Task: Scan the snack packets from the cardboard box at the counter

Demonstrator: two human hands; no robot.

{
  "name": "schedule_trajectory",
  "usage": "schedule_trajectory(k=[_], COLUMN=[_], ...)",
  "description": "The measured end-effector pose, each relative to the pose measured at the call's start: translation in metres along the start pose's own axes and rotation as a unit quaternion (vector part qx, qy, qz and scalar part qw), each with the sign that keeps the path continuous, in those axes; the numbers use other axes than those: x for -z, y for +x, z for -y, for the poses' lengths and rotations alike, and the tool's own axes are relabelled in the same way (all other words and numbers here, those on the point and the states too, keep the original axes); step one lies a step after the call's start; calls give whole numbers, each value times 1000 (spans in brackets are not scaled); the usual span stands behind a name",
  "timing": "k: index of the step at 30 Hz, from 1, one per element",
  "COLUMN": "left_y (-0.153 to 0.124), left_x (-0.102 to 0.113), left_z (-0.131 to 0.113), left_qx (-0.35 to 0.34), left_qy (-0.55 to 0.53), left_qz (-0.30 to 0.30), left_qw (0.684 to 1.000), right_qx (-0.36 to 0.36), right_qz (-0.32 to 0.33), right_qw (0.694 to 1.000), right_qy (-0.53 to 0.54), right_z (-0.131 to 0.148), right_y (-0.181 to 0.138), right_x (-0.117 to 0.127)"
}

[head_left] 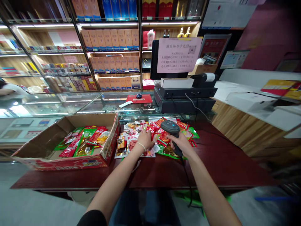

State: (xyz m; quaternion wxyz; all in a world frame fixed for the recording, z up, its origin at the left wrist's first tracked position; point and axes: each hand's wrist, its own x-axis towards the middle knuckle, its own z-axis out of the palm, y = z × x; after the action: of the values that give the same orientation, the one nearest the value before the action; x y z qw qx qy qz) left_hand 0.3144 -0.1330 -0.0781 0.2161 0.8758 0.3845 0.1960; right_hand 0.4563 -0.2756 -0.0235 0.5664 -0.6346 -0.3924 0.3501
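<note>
My right hand (182,142) is wrapped round the handle of a black barcode scanner (170,127), whose head points to the left over the packets and whose cable hangs down over the table edge. My left hand (145,139) reaches into a pile of snack packets (133,137), its bent fingers on a red snack packet (150,129); the fingertips are partly hidden. White, red and green packets lie overlapping under both hands. On the left, an open cardboard box (111,138) holds several red and green snack packets (88,142).
The dark red table (223,153) carries the pile and box. Behind it stand a glass counter (110,105), a cash drawer (185,105), a monitor (154,59) with a pink sign, and a mouse (139,96) on a red mat. Shelves of boxed goods line the back. A person's arm shows far left.
</note>
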Motion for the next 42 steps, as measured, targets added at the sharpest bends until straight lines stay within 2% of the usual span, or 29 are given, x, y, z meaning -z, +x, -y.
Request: schedule_trajectory(k=[4,6,8,11,13,15,17,20,26,32,36,42], left_y=[5,6,4,-1,-4,-6,-6,-7,-6,-5,-4,-5], left_x=[19,33,46,58,58,53,45,36,26,19,16,18], left_z=[12,26,40,59,69,76,80,80,75,77,80,75], left_qx=[45,50,53,64,69,73,78,85,97,100,138,122], left_qy=[-118,-230,-397,-628,-702,-734,-745,-735,-697,-686,-660,-660], left_qz=[-20,-31,-42,-82,-120,-154,-181,-207,-199,-186,-190,-211], left_qw=[992,971,915,771,698,657,637,641,682,697,714,711], right_qx=[14,13,16,26,37,45,53,56,-15,-16,-10,-14], right_qz=[14,15,17,28,32,42,62,86,85,85,72,94], right_qw=[1000,1000,1000,999,999,998,996,994,996,996,997,995], right_qy=[3,6,11,14,20,32,43,39,-6,-8,-11,-24], right_z=[8,11,14,16,17,16,12,-2,-32,-28,-26,-27], right_y=[2,4,7,15,22,29,34,40,38,32,31,32], right_x=[-10,-14,-18,-28,-37,-47,-57,-67,-75,-77,-76,-72])
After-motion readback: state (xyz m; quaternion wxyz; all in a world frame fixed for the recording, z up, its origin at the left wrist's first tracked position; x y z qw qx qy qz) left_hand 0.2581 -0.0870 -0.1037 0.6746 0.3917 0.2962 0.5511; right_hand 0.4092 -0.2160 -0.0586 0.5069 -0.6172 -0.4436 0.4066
